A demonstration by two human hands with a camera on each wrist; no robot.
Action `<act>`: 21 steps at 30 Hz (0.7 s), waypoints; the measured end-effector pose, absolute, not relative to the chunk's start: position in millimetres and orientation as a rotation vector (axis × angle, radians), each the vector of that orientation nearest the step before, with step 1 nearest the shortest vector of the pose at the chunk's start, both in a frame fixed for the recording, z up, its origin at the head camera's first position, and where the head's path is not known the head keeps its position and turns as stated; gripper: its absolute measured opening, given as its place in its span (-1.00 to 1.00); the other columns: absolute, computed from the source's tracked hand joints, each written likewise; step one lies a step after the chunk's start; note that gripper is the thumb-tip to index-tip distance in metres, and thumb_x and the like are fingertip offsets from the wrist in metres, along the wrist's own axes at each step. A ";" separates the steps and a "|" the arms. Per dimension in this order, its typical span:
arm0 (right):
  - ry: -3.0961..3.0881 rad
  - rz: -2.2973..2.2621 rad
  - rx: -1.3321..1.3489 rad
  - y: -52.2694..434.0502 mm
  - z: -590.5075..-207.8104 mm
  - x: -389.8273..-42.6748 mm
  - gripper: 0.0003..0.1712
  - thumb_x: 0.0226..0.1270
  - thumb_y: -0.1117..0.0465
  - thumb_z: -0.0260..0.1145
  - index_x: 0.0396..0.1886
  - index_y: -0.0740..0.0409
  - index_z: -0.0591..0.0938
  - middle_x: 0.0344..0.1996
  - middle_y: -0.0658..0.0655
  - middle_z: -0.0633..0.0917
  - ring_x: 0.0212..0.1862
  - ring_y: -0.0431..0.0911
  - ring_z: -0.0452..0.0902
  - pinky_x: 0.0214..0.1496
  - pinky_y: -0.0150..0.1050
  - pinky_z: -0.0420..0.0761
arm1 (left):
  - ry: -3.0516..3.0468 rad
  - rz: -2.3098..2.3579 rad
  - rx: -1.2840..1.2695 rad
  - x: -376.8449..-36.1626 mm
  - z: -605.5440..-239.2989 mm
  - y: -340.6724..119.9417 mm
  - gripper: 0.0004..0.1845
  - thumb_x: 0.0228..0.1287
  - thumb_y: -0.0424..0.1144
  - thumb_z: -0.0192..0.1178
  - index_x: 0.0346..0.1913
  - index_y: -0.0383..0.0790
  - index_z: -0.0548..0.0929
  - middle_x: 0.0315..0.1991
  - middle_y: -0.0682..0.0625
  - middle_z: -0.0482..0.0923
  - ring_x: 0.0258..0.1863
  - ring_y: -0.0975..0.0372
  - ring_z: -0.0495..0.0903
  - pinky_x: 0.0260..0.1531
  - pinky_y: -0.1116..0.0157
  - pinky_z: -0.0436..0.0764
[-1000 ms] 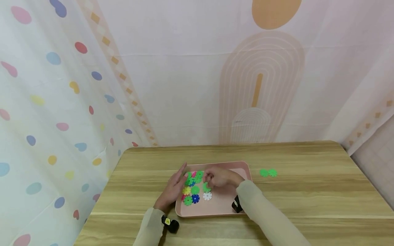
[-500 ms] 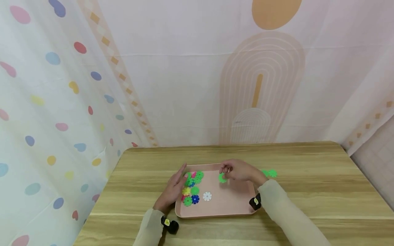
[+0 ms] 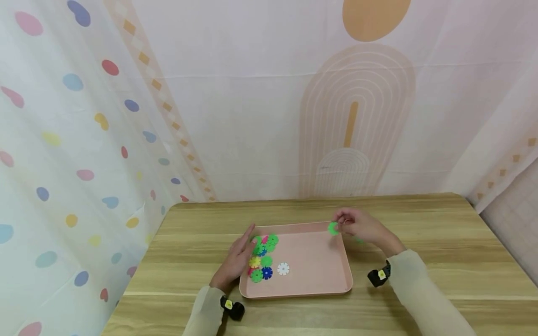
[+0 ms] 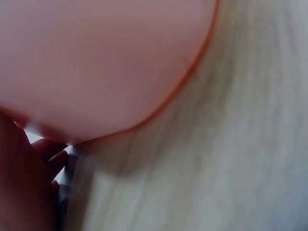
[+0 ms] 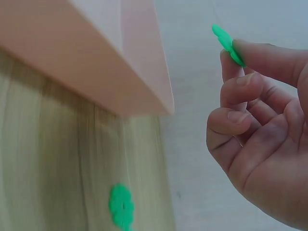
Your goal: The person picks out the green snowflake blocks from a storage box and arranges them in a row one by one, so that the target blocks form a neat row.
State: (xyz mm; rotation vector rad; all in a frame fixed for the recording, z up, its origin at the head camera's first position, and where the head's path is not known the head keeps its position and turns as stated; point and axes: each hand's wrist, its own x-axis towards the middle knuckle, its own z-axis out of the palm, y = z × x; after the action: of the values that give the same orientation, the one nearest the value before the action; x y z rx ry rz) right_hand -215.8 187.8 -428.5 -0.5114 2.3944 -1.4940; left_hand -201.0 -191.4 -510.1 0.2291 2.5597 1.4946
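- Cream sleeves reach in from the near edge; a black wrist camera on each wrist bears a yellow patch, any marking on it too small to read.
- The left hand rests at the left end of a pink, round-cornered tray, its fingers straight and its thumb spread from them.
- Inside the smooth, shallow tray, flat notched discs crowd the left side: a blue disc, a yellow disc, several green discs and bits of pink, some overlapping; a white disc lies apart, nearer the middle.
- The right hand pinches a single green notched disc between thumb and index finger, the other fingers curled; the disc is held in the air by the tray's far right corner.
- Another green disc lies flat on the wood-grain tabletop, outside the tray's right end; the hand partly hides it from the head camera.
- Behind hangs a creased fabric backdrop, printed with coloured spots, diamonds and nested arches.
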 end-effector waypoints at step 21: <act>2.496 -1.597 -0.190 262.3 -453.6 -196.9 -0.69 0.45 0.30 0.21 0.06 0.43 0.49 -0.25 0.18 0.59 -0.41 -0.16 0.40 -0.42 -0.31 0.48 | 2.531 1.522 0.208 -202.9 -511.4 -189.1 -0.40 0.60 0.02 -0.15 0.59 0.20 0.01 0.60 -0.03 -0.06 0.57 -0.12 -0.25 0.42 -0.32 -0.24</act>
State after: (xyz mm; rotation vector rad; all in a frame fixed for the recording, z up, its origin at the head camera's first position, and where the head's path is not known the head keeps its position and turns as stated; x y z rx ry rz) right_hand -196.9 262.3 -453.6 -0.1900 2.4965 -1.5971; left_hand -202.9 -189.1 -511.4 0.2077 2.5307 1.5219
